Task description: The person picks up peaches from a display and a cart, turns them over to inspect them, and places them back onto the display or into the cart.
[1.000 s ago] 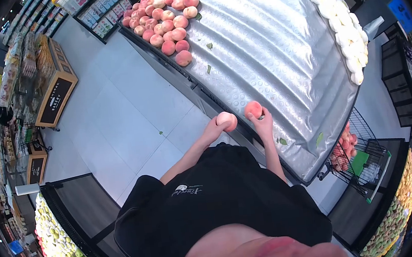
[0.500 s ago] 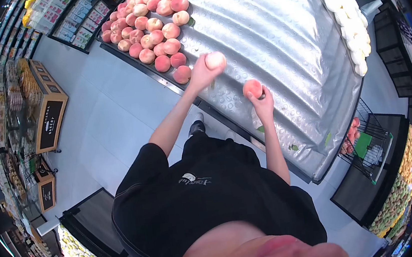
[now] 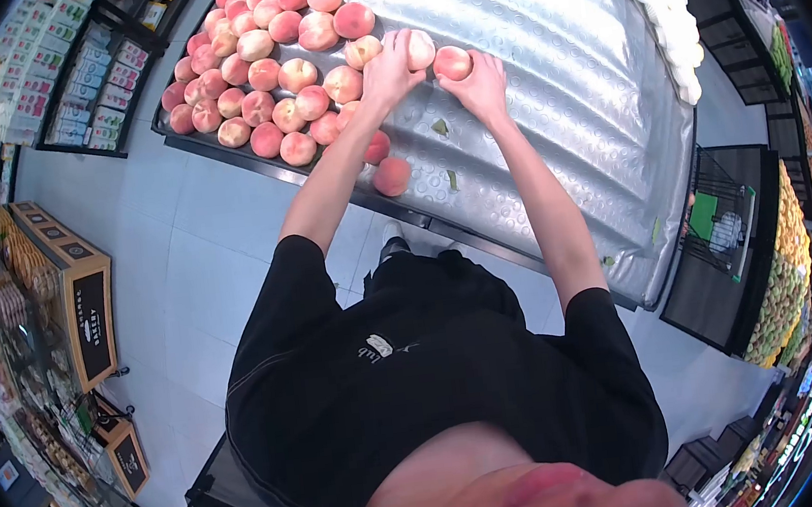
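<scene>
My left hand (image 3: 391, 75) is closed around a pale peach (image 3: 420, 49) at the right edge of the peach pile (image 3: 256, 101). Just to its right, my right hand (image 3: 480, 90) grips a pinker peach (image 3: 452, 62), thumb on its near side. The two held peaches are close together over the silver dimpled liner (image 3: 548, 100) of the display stand. A single peach (image 3: 392, 176) lies nearer the stand's front edge, below my left wrist.
White net-wrapped fruit (image 3: 662, 9) lines the stand's far right side. A shopping cart (image 3: 719, 221) stands off the right corner. Wooden bakery stands (image 3: 85, 307) are on the left across the tiled floor (image 3: 186, 227). Small green leaves (image 3: 439, 127) lie on the liner.
Both hands have moved forward over the stand with their peaches and come closer together, beside the pile. The camera view has shifted too.
</scene>
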The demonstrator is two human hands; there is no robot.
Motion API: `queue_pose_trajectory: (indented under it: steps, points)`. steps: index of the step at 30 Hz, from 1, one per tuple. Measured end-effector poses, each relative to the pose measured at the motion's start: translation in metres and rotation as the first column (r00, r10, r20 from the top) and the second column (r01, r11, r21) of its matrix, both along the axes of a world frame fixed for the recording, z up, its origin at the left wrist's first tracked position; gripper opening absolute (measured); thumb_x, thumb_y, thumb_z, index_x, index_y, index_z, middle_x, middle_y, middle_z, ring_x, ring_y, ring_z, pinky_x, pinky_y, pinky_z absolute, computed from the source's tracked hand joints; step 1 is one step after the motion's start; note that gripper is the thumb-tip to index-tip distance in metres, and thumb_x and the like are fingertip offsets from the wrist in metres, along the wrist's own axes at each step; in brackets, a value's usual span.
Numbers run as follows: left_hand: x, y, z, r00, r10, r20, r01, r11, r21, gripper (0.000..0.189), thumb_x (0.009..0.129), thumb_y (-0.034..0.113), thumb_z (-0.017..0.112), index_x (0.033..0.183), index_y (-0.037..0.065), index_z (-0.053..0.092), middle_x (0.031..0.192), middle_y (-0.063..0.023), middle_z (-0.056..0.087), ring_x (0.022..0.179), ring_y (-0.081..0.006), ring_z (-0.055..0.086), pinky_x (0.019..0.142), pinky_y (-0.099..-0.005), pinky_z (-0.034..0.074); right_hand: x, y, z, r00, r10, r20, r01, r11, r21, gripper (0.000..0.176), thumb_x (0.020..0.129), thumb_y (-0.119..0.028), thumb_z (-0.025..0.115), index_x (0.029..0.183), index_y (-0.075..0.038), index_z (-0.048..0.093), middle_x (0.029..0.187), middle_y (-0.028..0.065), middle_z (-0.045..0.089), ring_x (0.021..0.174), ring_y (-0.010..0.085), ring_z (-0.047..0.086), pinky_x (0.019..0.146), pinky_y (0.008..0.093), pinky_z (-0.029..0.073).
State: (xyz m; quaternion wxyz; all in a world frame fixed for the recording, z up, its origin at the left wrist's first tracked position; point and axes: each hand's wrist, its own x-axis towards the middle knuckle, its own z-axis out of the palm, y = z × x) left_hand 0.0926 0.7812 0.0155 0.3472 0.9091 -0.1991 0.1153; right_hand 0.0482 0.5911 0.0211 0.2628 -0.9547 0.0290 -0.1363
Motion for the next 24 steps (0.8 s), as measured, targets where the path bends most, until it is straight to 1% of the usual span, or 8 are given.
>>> queue_pose_trajectory:
  steps: [7,10,12,13,18,20,21,24]
  points:
    - [-0.012,0.004,-0.006,0.986,-0.13,-0.109,0.125,0.991,-0.049,0.074,0.068,0.024,0.082,0.131,0.009,0.045,0.122,-0.0136,0.054,0.098,-0.0369,0.065,0.08,-0.0469,0.055,-0.023,-0.008,-0.006,0.997,-0.008,-0.08,0.009,1.0,0.015,0.072,0.064,-0.042,0.082,0.12,-0.002,0.061,0.114,0.0156,0.061,0.11,0.0327,0.052,0.099,0.0429,0.041]
    - [-0.05,0.01,0.0,0.958,-0.206,-0.198,0.188,0.977,-0.105,0.072,0.067,0.027,0.081,0.129,0.01,0.048,0.119,-0.0129,0.056,0.098,-0.0378,0.065,0.08,-0.0479,0.055,-0.076,-0.02,-0.013,0.998,0.034,-0.045,-0.03,0.996,0.081,0.072,0.064,-0.042,0.082,0.119,-0.001,0.061,0.113,0.0166,0.061,0.109,0.0335,0.053,0.099,0.0429,0.042]
    - [-0.079,0.01,-0.005,0.917,-0.312,-0.249,0.287,0.949,-0.129,0.071,0.066,0.027,0.08,0.127,0.01,0.049,0.119,-0.0124,0.056,0.098,-0.0384,0.064,0.079,-0.0479,0.055,-0.121,-0.02,0.003,0.985,0.073,-0.154,-0.049,0.987,0.15,0.066,0.064,-0.034,0.084,0.116,0.0,0.061,0.11,0.0157,0.063,0.109,0.0338,0.054,0.097,0.0421,0.044]
    - [-0.094,0.007,-0.004,0.884,-0.347,-0.313,0.317,0.937,-0.145,0.066,0.065,0.023,0.081,0.124,0.011,0.054,0.118,-0.0113,0.058,0.105,-0.0347,0.062,0.086,-0.046,0.052,-0.14,-0.024,-0.002,0.98,0.066,-0.187,-0.038,0.988,0.148,0.065,0.064,-0.033,0.084,0.115,-0.001,0.062,0.11,0.0152,0.063,0.108,0.0335,0.054,0.097,0.0421,0.044]
    - [-0.139,-0.005,-0.042,0.834,-0.506,-0.22,0.527,0.849,0.045,0.057,0.066,0.019,0.076,0.121,0.012,0.059,0.114,-0.0077,0.06,0.108,-0.0291,0.056,0.089,-0.0407,0.046,-0.204,-0.038,-0.034,0.951,0.02,-0.31,0.04,0.982,0.186,0.056,0.066,-0.026,0.083,0.114,-0.004,0.063,0.108,0.0114,0.064,0.104,0.03,0.056,0.095,0.0405,0.046]
    - [-0.147,0.003,-0.05,0.82,-0.541,-0.185,0.564,0.82,0.1,0.051,0.07,0.019,0.074,0.118,0.012,0.061,0.113,-0.0071,0.061,0.108,-0.0285,0.055,0.089,-0.0399,0.045,-0.213,-0.045,-0.044,0.952,-0.011,-0.307,0.109,0.946,0.304,0.043,0.077,-0.022,0.078,0.114,-0.006,0.065,0.108,0.0086,0.068,0.104,0.0264,0.059,0.093,0.0372,0.046]
    - [-0.15,0.009,-0.033,0.842,-0.522,-0.136,0.53,0.848,0.024,0.039,0.077,0.018,0.07,0.115,0.01,0.064,0.105,-0.0073,0.063,0.102,-0.0276,0.057,0.088,-0.0396,0.044,-0.214,-0.048,-0.045,0.957,-0.031,-0.29,0.143,0.916,0.374,0.039,0.08,-0.022,0.077,0.114,-0.006,0.066,0.107,0.0079,0.069,0.104,0.0256,0.06,0.093,0.0365,0.047]
    - [-0.147,0.029,-0.018,0.867,-0.42,-0.268,0.44,0.898,0.018,0.033,0.082,0.018,0.068,0.113,0.008,0.064,0.099,-0.0076,0.065,0.1,-0.0273,0.059,0.088,-0.0402,0.044,-0.226,-0.063,-0.049,0.952,-0.166,-0.258,0.28,0.812,0.511,0.027,0.093,-0.02,0.067,0.117,-0.007,0.066,0.104,0.0053,0.071,0.098,0.0176,0.063,0.088,0.0308,0.047]
